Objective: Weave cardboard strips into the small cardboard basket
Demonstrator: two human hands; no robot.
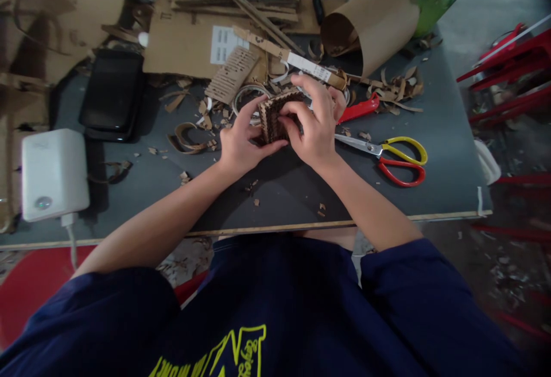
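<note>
A small box-like piece of corrugated cardboard (269, 120) is held up over the near middle of the table, its open side facing me. My left hand (241, 143) grips its left side, thumb along the bottom edge and fingers behind. The thumb and index finger of my right hand (316, 130) pinch together inside the piece; whether something small is between them I cannot make out. Scissors (379, 150) with one yellow and one red handle lie just right of my right hand. Behind that hand is a red-handled tool (359, 108), its far end hidden.
A ridged cardboard strip (232, 74), a flat cardboard sheet (181, 44) and a rolled cardboard tube (379, 24) lie at the back. Left are a black phone-like device (112, 93) and a white power bank (55, 173) with a cable. Cardboard scraps (187, 139) litter the dark table (275, 193).
</note>
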